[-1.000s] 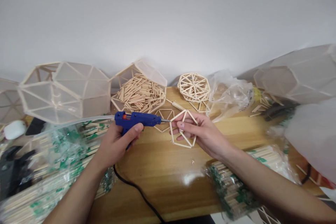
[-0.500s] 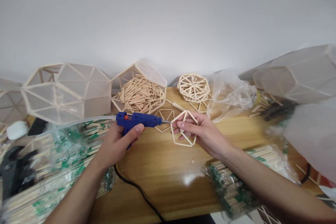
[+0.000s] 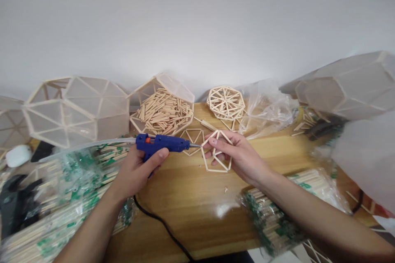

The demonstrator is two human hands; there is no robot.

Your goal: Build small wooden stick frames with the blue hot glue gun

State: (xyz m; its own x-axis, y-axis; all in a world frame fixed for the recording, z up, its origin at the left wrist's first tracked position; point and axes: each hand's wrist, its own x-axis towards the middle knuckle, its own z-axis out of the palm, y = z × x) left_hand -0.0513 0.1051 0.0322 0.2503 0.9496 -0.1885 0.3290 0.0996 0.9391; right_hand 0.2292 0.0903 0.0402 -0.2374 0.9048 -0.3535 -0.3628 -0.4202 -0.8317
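My left hand [image 3: 138, 172] is wrapped round the handle of a blue hot glue gun [image 3: 163, 143], with a long clear glue stick [image 3: 92, 144] sticking out of its back. The metal nozzle points right and meets, or nearly meets, the left corner of a small frame of wooden sticks [image 3: 207, 159]. Between thumb and fingers, my right hand [image 3: 239, 154] pinches that frame near its upper part, holding it up off the table. Its outline has several sides, with sticks running inward. Behind the nozzle, another stick frame [image 3: 193, 141] lies on the table.
A panelled bowl [image 3: 189, 111] holds a heap of short sticks [image 3: 163, 111]. Beside it are a stacked stick lattice [image 3: 226, 102] and a clear plastic bag [image 3: 268, 109]. Bagged sticks [image 3: 274, 218] lie at right, more at left. The gun's black cord [image 3: 163, 224] runs to the front edge.
The inner sticks of the held frame show at a slightly different angle, as if it turned a little in my right hand. The nozzle remains at its left corner.
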